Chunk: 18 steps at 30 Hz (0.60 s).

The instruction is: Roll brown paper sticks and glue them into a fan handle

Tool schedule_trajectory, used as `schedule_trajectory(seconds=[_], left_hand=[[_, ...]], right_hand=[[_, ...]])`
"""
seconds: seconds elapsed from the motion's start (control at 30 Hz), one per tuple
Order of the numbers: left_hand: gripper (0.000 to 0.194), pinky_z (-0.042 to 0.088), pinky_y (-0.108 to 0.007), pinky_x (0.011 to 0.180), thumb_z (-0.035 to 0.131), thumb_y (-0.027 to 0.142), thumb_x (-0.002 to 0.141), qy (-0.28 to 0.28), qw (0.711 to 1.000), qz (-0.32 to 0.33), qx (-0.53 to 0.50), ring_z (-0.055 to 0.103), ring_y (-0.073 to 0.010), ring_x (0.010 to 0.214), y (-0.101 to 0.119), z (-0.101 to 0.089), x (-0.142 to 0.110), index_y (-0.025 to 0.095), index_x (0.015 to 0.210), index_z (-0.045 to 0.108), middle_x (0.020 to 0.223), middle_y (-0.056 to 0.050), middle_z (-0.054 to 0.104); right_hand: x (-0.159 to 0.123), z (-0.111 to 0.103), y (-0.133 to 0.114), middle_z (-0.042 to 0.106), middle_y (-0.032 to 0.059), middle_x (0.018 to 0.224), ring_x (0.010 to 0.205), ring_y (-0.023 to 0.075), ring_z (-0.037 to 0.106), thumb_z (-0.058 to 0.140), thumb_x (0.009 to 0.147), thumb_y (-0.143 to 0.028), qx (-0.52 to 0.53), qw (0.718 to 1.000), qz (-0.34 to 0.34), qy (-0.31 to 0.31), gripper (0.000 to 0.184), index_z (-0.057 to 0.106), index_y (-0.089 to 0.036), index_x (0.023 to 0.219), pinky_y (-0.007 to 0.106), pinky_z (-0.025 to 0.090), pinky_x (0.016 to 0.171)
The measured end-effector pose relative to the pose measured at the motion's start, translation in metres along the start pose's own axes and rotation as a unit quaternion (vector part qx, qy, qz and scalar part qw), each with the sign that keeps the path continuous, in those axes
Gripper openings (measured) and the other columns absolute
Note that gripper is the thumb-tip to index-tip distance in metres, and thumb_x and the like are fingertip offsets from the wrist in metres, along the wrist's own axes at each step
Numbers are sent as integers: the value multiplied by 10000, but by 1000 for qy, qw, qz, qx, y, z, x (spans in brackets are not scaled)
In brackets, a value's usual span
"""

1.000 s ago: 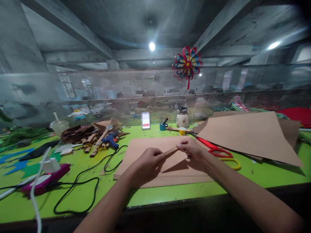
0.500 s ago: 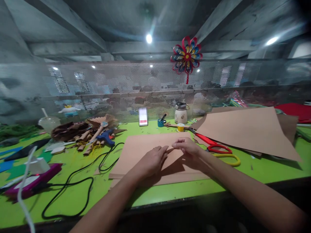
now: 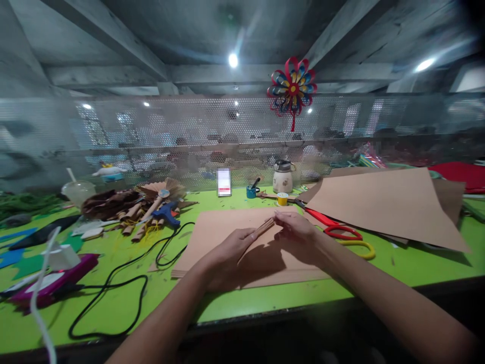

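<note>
Between my two hands is a narrow folded strip of brown kraft paper (image 3: 264, 227), tilted up to the right, its layered edge facing up. My left hand (image 3: 232, 253) grips its lower left part, thumb on top. My right hand (image 3: 293, 229) pinches the upper right end with the fingertips; some of its fingers are hidden behind the palm. Beneath both hands lies a stack of brown paper sheets (image 3: 215, 222) on the green table (image 3: 227, 306), with the hands' shadow across it.
Right of the stack lie scissors with red and yellow handles (image 3: 343, 232) and large brown sheets (image 3: 382, 202). Behind stand a yellow spool (image 3: 282, 198), a blue cup (image 3: 251, 191), a flask (image 3: 282, 177) and a phone (image 3: 224, 182). Leftward are a glue gun (image 3: 166, 214), black cable (image 3: 142, 303) and purple power strip (image 3: 56, 283).
The paper has turned from a flatter, wider flap to a narrow strip seen edge-on. My left hand has rolled and shifted left and down a little; the right hand's fingers have curled in.
</note>
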<state>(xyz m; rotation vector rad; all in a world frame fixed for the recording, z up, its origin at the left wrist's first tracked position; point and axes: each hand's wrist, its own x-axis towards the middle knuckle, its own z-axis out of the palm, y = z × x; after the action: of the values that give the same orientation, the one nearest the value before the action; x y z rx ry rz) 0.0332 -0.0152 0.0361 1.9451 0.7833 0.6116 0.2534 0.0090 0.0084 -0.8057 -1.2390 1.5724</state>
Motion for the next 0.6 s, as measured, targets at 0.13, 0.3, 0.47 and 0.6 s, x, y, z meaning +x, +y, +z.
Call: schedule_trajectory(seconds=[0.13, 0.3, 0.47, 0.6], left_hand=[[400, 391, -252, 632, 494, 511, 878, 20, 1000, -17, -14, 462, -135, 639, -9, -5, 2, 142, 859, 648, 666, -4, 524], [283, 403, -257, 649, 532, 428, 851, 11, 991, -30, -132, 493, -129, 664, -17, -3, 6, 164, 905, 620, 728, -4, 528], [213, 421, -265, 660, 615, 375, 784, 29, 994, -14, -103, 499, -142, 693, -17, 7, 7, 164, 817, 616, 732, -16, 563], [263, 449, -266, 662, 656, 379, 785, 12, 987, -8, -163, 548, -152, 729, -15, 20, -1, 161, 929, 621, 825, -47, 608]], right_hand=[[-6, 1, -6, 664, 74, 834, 708, 157, 626, 761, 734, -279, 30, 995, -45, -90, 335, 664, -115, 1009, 329, 505, 720], [-11, 12, -4, 655, 66, 867, 766, 162, 603, 804, 670, -229, 10, 991, -95, -90, 372, 679, -136, 1008, 319, 470, 710], [-4, 20, 8, 578, -3, 677, 590, 97, 462, 807, 662, -279, -85, 984, -156, 7, 222, 695, -136, 789, 246, 353, 539], [-7, 18, 4, 602, 18, 749, 664, 124, 512, 753, 732, -363, -109, 981, -163, 8, 260, 695, -148, 867, 268, 417, 620]])
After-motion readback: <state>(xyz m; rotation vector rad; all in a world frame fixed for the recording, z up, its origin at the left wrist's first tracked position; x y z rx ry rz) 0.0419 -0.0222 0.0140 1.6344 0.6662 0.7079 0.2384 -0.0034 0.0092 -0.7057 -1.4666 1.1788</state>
